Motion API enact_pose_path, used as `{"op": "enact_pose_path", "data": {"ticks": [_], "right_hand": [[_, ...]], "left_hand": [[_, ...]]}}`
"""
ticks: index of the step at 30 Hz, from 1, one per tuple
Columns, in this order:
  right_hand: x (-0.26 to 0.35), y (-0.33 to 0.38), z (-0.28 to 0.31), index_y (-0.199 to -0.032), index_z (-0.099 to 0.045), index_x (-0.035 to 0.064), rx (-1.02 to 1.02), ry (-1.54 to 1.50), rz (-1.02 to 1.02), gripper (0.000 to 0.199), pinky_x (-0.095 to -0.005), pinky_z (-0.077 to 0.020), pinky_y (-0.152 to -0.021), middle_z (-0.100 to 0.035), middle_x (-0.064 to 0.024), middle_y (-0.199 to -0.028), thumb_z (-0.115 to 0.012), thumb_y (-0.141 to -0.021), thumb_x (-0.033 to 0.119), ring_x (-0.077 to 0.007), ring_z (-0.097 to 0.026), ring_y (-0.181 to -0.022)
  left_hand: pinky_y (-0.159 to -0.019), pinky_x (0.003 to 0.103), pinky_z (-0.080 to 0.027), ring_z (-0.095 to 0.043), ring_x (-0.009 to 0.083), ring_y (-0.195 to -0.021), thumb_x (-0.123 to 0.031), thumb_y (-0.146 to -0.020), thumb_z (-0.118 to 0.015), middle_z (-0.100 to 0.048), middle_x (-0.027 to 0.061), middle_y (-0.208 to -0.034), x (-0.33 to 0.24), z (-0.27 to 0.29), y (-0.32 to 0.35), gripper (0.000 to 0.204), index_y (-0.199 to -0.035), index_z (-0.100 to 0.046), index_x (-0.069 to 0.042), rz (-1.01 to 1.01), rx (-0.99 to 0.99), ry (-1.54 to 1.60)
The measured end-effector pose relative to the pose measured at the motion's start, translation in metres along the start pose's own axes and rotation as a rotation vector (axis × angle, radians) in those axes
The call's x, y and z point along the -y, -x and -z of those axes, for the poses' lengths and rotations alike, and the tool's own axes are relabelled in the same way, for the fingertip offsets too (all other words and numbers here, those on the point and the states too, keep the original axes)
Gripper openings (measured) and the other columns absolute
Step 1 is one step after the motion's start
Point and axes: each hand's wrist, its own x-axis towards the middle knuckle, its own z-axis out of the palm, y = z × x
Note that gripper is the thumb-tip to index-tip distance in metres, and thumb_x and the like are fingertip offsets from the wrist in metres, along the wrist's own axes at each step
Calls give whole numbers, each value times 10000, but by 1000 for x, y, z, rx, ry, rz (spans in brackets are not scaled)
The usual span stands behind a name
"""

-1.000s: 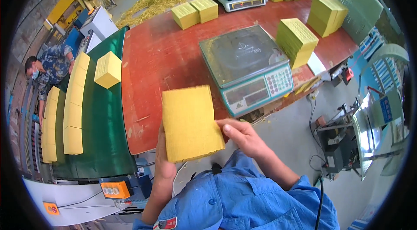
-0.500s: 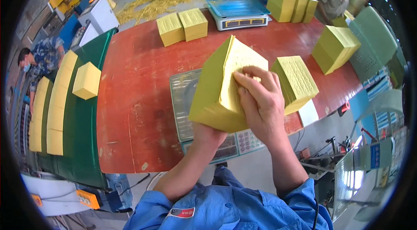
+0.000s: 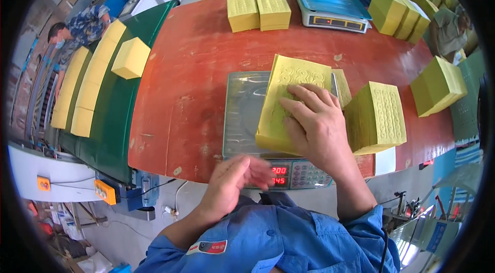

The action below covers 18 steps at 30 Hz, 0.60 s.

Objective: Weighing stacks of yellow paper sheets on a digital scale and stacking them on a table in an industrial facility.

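Observation:
A thick stack of yellow embossed paper [image 3: 281, 79] stands on the glassy platform of a digital scale [image 3: 242, 118]. On its top sheet lies my right hand [image 3: 317, 121], fingers stretched forward and thumb towards the left. Nearer my body, my left hand [image 3: 237, 183] is off the paper, empty, its fingers apart and somewhat blurred. It partly covers the scale's lit red display [image 3: 279, 175]. To the right of my right hand stands another yellow paper stack [image 3: 376, 118]. A thin grey strip [image 3: 334, 86] shows beside the stack on the scale; what it belongs to is unclear.
Two paper stacks [image 3: 258, 10] and a blue-topped scale [image 3: 332, 7] stand at the red table's [image 3: 180, 77] far side. More stacks are at the right. A green conveyor [image 3: 116, 118] carries paper rows at left, beside a co-worker [image 3: 82, 30]. Other people are at the back.
The paper stack, held tilted in both hands before, now rests on the scale. My left hand has let go and drawn back; my right hand has flattened on top. The scale's display now shows lit.

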Motion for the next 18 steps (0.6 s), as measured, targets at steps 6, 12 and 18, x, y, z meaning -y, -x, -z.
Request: {"op": "enact_pose_path", "data": {"ticks": [6,12,18], "right_hand": [[-23,-39,5,-910,-688,34,130,-56,-23,132,-421,-503,-785,-669,-126,-814,-651,-836,137,-327,-617,-915],[-59,-56,-44,-1044,-715,81,129,-35,195,235,-455,-485,-892,-695,-86,-1106,-622,-892,235,-305,-623,-1049],[-59,-53,-39,-1252,-640,89,206,-19,82,373,-432,-399,-1068,-603,-106,-1347,-552,-958,300,-308,-528,-1276]], "left_hand": [[-908,381,-534,-632,327,-1052,-122,-818,-725,-623,203,-1183,-45,-55,-42,399,-1173,-626,33,-1261,-212,-1793],[-1115,512,-364,-429,357,-1339,-266,-780,-769,-472,200,-1402,-18,-52,-66,612,-1292,-578,10,-944,-167,-2038],[-1111,648,-279,-348,428,-1390,-334,-737,-806,-338,259,-1495,-3,-52,-70,774,-1428,-505,-161,-891,-155,-2106]]}}
